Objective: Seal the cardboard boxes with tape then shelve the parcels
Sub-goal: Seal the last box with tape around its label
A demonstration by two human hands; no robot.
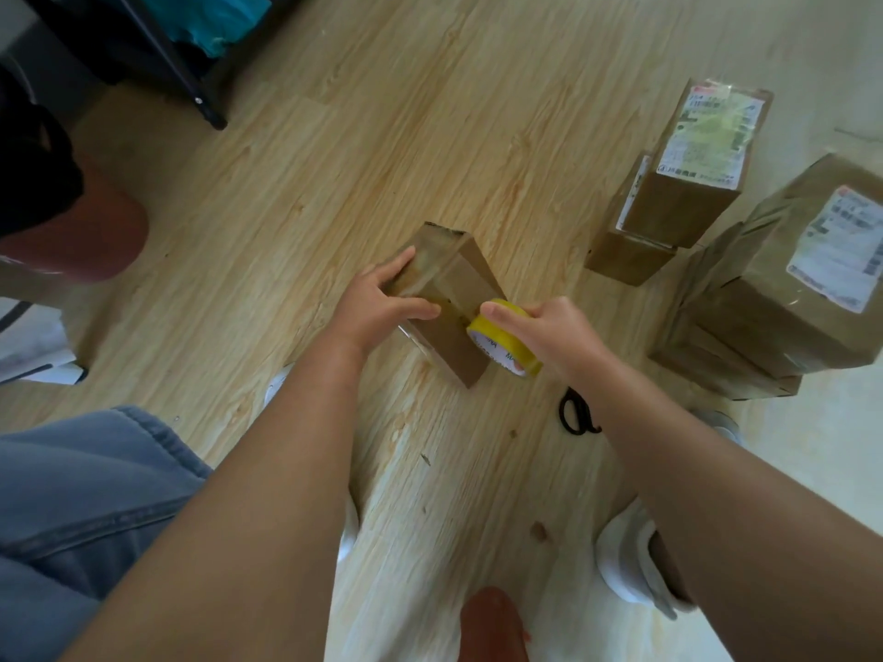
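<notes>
Taping under way, to judge from the head view. Small cardboard box lying on the wooden floor at mid-frame. Gripped at its near-left end by the left hand, fingers curled over the far edge, thumb laid along the top. Right hand closed round a yellow tape roll, thumb on the rim, roll held against the box's right side about halfway along. Glossy strip already visible over the far end of the box; no loose tape tail to be made out.

Possible trouble from here:
- A crooked or wrinkled strip, from pulling the roll at an angle to the box.
- The box skating on the smooth boards, from a slackened left grip.
- Tape folding onto itself at the cut.
- Black-handled scissors knocked away, lying just beside the right forearm.

Open floor beyond the box and to its left, good for swinging the roll round. Tighter on the right: labelled parcels stacked near, bigger parcel stack beside them, both apart from the box. Dark rack leg well off at upper left. White shoe close under the right arm.
</notes>
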